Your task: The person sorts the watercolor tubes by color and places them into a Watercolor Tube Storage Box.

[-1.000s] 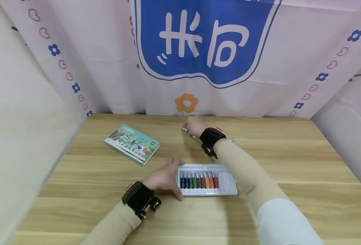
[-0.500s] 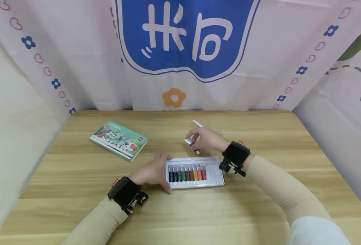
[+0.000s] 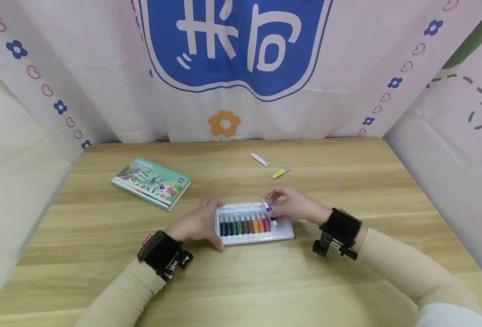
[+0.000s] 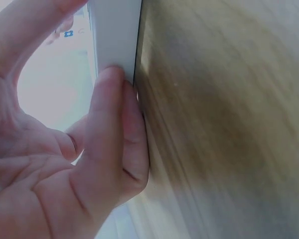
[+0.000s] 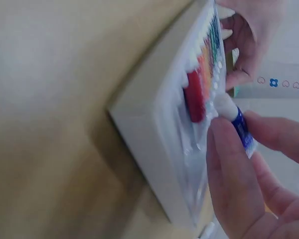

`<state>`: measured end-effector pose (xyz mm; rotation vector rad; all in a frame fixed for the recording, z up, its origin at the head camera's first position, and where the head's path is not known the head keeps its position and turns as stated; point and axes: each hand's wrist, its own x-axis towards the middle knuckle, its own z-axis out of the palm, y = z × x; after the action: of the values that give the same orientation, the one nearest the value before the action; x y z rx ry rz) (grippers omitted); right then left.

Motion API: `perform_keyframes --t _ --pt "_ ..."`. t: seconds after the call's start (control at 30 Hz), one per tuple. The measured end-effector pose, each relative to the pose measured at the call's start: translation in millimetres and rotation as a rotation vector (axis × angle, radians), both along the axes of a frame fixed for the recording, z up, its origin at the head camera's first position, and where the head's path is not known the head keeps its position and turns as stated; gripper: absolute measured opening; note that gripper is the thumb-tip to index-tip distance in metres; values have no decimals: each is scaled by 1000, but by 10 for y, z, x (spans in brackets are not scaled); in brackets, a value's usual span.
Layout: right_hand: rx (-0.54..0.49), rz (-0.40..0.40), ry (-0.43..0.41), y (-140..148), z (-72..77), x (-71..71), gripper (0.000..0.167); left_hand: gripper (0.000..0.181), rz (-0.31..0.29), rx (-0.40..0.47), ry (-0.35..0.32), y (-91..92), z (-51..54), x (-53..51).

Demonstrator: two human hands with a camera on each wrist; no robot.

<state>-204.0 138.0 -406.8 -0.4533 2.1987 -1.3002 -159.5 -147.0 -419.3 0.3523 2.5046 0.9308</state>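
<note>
On the head view, here's the right hand [image 3: 297, 204], pinching the purple tube [image 3: 269, 208] and bringing it off the desk [image 3: 224, 286] behind the paint box [image 3: 283, 237] to above the box's right half, beside the red tube [image 3: 267, 225], with the white tube [image 3: 260, 160] and yellow tube [image 3: 281, 172] now uncovered near the desk's far edge; its long axis runs far to near, slightly slanted, white cap towards the near edge. Left wrist: the left hand [image 4: 65, 174] stays clamped on the box's left end. Right wrist: fingertips together round the tilted tube, cap aimed boxward, contact unclear.
</note>
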Motion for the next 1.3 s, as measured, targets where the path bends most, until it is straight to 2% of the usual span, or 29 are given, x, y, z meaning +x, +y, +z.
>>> perform_keyframes --t 0.13,0.23,0.47,0.6,0.7,0.83,1.1,1.3 --pt "-2 -37 43 17 3 74 37 114 5 12 6 -17 13 -39" --pt "47 -52 102 22 -6 128 36 114 12 19 -2 -24 8 -46" --pt "121 -69 152 37 -70 208 33 115 16 24 -14 -21 3 -28" --pt "216 -12 268 23 -57 213 31 114 16 23 -20 -16 -3 -20" --pt "317 66 391 17 -22 215 30 113 13 18 -18 -11 -9 -18" --pt "410 159 505 29 43 236 33 113 8 19 -17 -8 -15 -17" --pt "496 266 572 65 96 321 43 115 -2 18 -14 -7 -8 -32" --pt "467 300 582 41 95 325 34 114 -1 11 -23 -14 -11 -29"
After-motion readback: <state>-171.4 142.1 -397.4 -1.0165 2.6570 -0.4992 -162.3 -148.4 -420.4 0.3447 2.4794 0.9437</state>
